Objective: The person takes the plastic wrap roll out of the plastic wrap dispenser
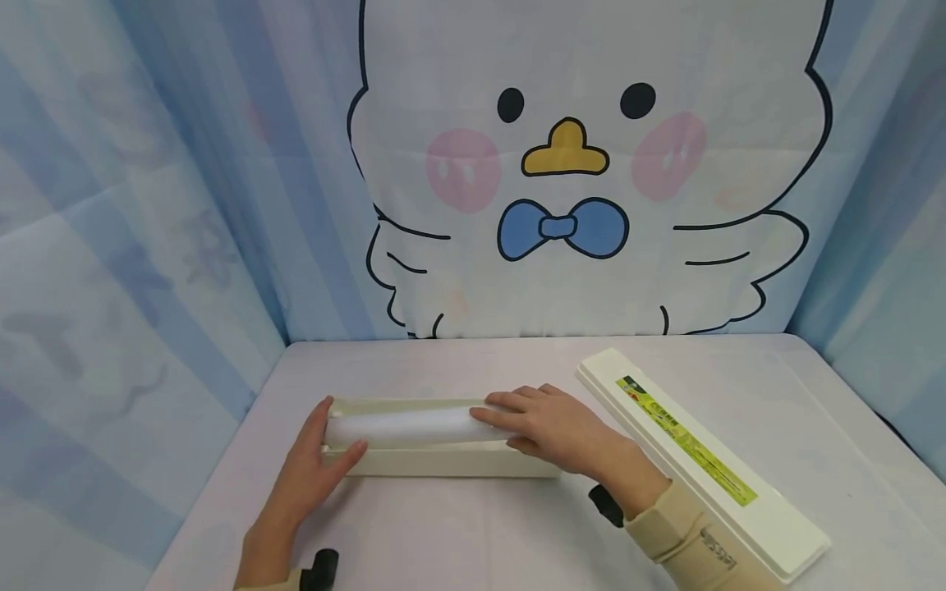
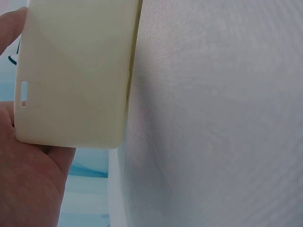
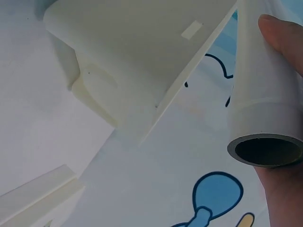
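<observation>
A roll of plastic wrap (image 1: pixel 414 427) lies lengthwise over a long cream dispenser box (image 1: pixel 458 463), its left end down in the box. My right hand (image 1: pixel 550 431) grips the roll near its right end. In the right wrist view the hollow core of the roll (image 3: pixel 267 113) shows, apart from the open box (image 3: pixel 128 56), with the thumb (image 3: pixel 279 35) along its side. My left hand (image 1: pixel 306 468) holds the box's left end, thumb at the front and fingers behind. The left wrist view shows that end wall (image 2: pixel 75 75) close up, beside the palm (image 2: pixel 28 184).
To the right, a long cream lid (image 1: pixel 776 533) with a yellow-green label (image 1: pixel 687 439) lies slantwise on the white-covered table (image 1: pixel 443 533), beside my right forearm. A cartoon curtain (image 1: pixel 562 295) hangs behind the table, with blue-striped curtains at both sides.
</observation>
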Demonstrator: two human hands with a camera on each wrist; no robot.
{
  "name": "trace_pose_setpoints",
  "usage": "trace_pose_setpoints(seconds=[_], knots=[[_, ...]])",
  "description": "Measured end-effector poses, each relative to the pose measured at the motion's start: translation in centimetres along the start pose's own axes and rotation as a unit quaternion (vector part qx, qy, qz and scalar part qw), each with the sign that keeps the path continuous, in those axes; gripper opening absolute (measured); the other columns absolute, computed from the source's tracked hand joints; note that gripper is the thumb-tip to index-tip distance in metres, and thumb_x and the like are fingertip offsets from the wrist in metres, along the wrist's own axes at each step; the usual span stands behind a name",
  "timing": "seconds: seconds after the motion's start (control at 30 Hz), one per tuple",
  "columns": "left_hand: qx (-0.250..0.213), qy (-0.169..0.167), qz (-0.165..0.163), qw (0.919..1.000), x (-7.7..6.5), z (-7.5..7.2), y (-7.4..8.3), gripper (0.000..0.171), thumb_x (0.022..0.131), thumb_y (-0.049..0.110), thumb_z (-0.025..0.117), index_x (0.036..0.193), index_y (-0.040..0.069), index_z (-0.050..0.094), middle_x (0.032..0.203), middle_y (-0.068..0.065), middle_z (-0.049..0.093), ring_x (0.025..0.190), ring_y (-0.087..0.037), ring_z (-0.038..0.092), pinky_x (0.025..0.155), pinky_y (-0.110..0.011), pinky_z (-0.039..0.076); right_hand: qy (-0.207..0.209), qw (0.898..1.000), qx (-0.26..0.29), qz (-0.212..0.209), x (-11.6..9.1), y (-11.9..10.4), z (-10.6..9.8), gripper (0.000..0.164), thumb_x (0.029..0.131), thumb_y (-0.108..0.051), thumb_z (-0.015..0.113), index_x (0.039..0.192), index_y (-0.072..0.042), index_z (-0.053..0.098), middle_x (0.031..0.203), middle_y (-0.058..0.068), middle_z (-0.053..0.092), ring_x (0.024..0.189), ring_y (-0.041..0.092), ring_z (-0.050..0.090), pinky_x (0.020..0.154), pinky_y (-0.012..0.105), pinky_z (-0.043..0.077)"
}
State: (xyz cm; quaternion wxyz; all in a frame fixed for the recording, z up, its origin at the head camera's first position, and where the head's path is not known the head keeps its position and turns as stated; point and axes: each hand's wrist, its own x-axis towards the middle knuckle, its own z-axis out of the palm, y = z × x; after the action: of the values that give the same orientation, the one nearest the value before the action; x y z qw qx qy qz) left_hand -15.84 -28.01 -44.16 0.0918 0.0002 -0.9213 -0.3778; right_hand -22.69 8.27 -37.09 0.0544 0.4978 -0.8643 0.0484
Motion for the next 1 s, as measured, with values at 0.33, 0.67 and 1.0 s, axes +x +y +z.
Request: trace_pose_setpoints(seconds=[0.33,0.67,1.0], knots=[[0.000,0.007,0.012,0.9999,0.1,-0.1,0.2,0.087,0.096,0.035,0.068,0.156,-0.007,0.020,0.160,-0.032,0.020,0.146,-0.049,0.018,0.115,-0.065,0.019,0.021,1.000,0.010,0.009,-1.3,0.6,-0.4,0.063,0.095,-0.020,0.073,0.152,-0.022,0.048,0.146,0.004,0.054,0.126,0.024,0.056,0.096,0.042,0.049],[-0.012,0.004,0.008,0.9999,0.1,-0.1,0.3,0.088,0.096,0.035,0.068,0.156,-0.006,0.019,0.160,-0.031,0.021,0.146,-0.049,0.020,0.114,-0.065,0.020,0.044,0.999,0.010,0.017,-2.6,1.0,-1.2,0.062,0.094,-0.018,0.074,0.151,-0.023,0.049,0.145,0.002,0.054,0.126,0.024,0.055,0.095,0.045,0.049],[-0.002,-0.004,-0.004,1.0000,0.0,-0.1,0.1,0.089,0.096,0.038,0.068,0.156,-0.006,0.018,0.160,-0.032,0.020,0.146,-0.050,0.019,0.114,-0.065,0.020,0.068,0.997,0.021,0.026,-3.9,1.6,-1.2,0.063,0.094,-0.019,0.074,0.151,-0.023,0.049,0.144,0.001,0.056,0.127,0.024,0.055,0.098,0.047,0.047]])
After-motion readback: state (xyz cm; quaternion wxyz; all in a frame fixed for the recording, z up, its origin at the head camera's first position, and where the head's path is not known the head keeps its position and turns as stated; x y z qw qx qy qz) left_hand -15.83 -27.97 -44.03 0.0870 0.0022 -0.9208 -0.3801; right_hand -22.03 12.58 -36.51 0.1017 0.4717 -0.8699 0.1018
